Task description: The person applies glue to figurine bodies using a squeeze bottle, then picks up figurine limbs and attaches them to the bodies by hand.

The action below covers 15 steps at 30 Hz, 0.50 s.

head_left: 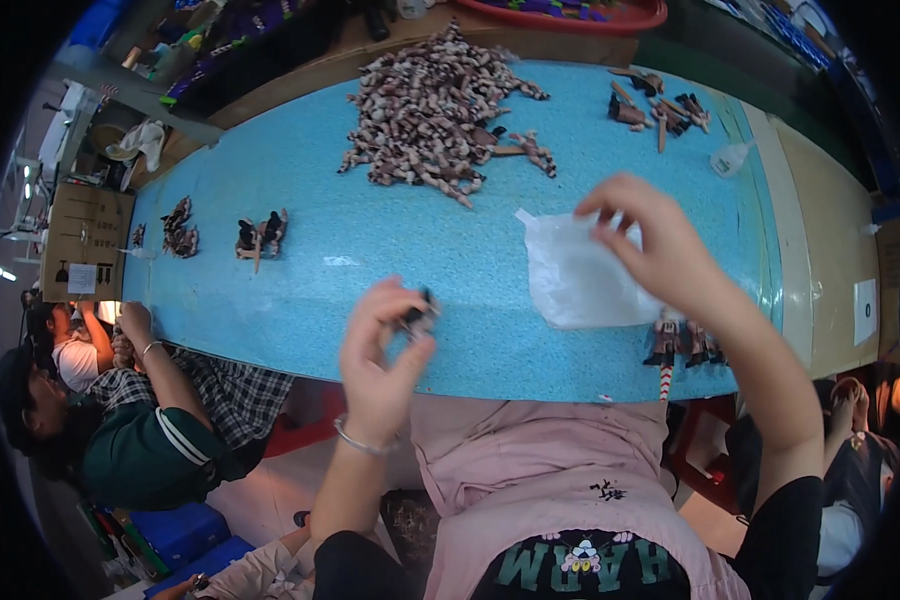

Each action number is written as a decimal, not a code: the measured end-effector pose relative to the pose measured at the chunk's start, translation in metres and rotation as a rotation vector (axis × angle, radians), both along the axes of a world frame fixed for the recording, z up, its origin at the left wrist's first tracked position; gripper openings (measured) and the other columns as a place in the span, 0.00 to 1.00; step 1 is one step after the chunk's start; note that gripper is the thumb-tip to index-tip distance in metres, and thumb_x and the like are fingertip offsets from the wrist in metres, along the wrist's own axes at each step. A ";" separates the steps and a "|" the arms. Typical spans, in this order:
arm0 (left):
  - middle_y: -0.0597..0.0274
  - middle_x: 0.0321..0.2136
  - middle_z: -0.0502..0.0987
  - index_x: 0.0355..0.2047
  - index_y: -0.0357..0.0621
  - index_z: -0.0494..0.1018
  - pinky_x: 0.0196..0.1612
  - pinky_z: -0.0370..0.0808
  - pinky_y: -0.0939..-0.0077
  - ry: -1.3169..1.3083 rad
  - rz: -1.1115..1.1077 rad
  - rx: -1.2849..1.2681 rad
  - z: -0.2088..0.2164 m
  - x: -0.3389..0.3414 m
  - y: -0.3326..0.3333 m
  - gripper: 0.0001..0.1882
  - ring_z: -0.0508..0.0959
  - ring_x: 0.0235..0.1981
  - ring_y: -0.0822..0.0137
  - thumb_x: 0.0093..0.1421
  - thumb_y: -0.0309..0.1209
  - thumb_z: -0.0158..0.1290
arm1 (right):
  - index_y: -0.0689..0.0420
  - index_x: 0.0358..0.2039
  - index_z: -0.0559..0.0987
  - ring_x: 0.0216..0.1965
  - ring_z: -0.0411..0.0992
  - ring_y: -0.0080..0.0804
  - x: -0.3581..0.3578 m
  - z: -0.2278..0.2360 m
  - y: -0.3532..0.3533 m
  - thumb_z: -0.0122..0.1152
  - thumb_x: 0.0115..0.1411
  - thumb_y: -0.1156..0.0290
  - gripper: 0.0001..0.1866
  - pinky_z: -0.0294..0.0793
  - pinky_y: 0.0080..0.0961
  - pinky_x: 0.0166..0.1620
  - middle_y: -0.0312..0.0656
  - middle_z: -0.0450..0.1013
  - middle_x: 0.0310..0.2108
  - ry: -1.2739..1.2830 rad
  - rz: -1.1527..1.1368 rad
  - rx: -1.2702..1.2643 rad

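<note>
Between the thumb and fingers of my left hand [380, 345] is a small figurine [420, 312] with dark and pale parts, held low over the blue tabletop [320, 330]. Its details are blurred and partly covered by my fingers. My right hand [640, 235] is above a thin white sheet [580, 275], fingers half bent and apart, with nothing visible in them. Near my right forearm lie several finished-looking figurines [664, 340], one with a red-and-white striped stick [665, 382]. The forearm partly hides that group.
A big heap of small brown-and-white figure parts [425, 110] covers the far middle. Loose pieces [660, 110] and a small white bottle [732, 158] lie far right. Small clusters [261, 237] sit on the left. A co-worker in green [155, 450] is at the left edge.
</note>
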<state>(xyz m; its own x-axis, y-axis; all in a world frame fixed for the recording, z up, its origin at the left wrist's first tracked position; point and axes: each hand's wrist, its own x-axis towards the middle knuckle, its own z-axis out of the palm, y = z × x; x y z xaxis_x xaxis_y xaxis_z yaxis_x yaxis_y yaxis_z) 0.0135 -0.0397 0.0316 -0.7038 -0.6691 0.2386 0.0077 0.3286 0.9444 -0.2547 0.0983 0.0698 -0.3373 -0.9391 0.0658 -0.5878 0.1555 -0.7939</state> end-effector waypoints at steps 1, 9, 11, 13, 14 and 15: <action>0.57 0.44 0.71 0.39 0.39 0.72 0.55 0.65 0.62 -0.099 0.080 -0.222 0.001 0.003 -0.021 0.16 0.67 0.53 0.58 0.49 0.24 0.60 | 0.59 0.39 0.74 0.40 0.71 0.42 -0.014 -0.005 -0.019 0.60 0.51 0.77 0.14 0.70 0.33 0.41 0.46 0.70 0.37 0.102 -0.054 0.017; 0.52 0.46 0.71 0.40 0.38 0.72 0.54 0.64 0.60 -0.352 0.694 -0.810 0.002 0.024 -0.175 0.16 0.68 0.50 0.52 0.49 0.24 0.58 | 0.61 0.36 0.71 0.36 0.71 0.46 -0.021 -0.047 -0.101 0.64 0.51 0.71 0.14 0.69 0.37 0.39 0.50 0.71 0.34 0.518 -0.237 -0.012; 0.51 0.46 0.71 0.40 0.38 0.72 0.54 0.63 0.59 -0.402 0.766 -0.889 -0.006 0.038 -0.194 0.15 0.67 0.51 0.51 0.50 0.24 0.57 | 0.61 0.36 0.72 0.37 0.71 0.47 -0.024 -0.050 -0.101 0.62 0.52 0.71 0.12 0.69 0.39 0.39 0.51 0.72 0.34 0.511 -0.241 0.064; 0.50 0.46 0.71 0.41 0.39 0.72 0.55 0.63 0.59 -0.438 0.795 -0.948 -0.014 0.027 -0.191 0.15 0.66 0.53 0.50 0.51 0.24 0.56 | 0.62 0.36 0.74 0.36 0.71 0.48 -0.033 -0.055 -0.099 0.60 0.52 0.73 0.11 0.69 0.39 0.40 0.51 0.72 0.34 0.483 -0.241 0.018; 0.50 0.46 0.71 0.42 0.39 0.72 0.55 0.62 0.58 -0.389 0.688 -0.996 -0.006 0.007 -0.165 0.15 0.66 0.53 0.49 0.51 0.23 0.55 | 0.62 0.37 0.75 0.35 0.71 0.49 -0.041 -0.058 -0.092 0.59 0.52 0.75 0.11 0.70 0.39 0.40 0.51 0.73 0.35 0.453 -0.250 -0.020; 0.49 0.47 0.70 0.42 0.39 0.72 0.56 0.62 0.57 -0.335 0.577 -1.039 0.001 -0.009 -0.135 0.16 0.66 0.53 0.48 0.51 0.23 0.54 | 0.62 0.37 0.75 0.35 0.71 0.49 -0.047 -0.058 -0.087 0.59 0.52 0.75 0.11 0.70 0.39 0.40 0.51 0.73 0.35 0.459 -0.283 0.010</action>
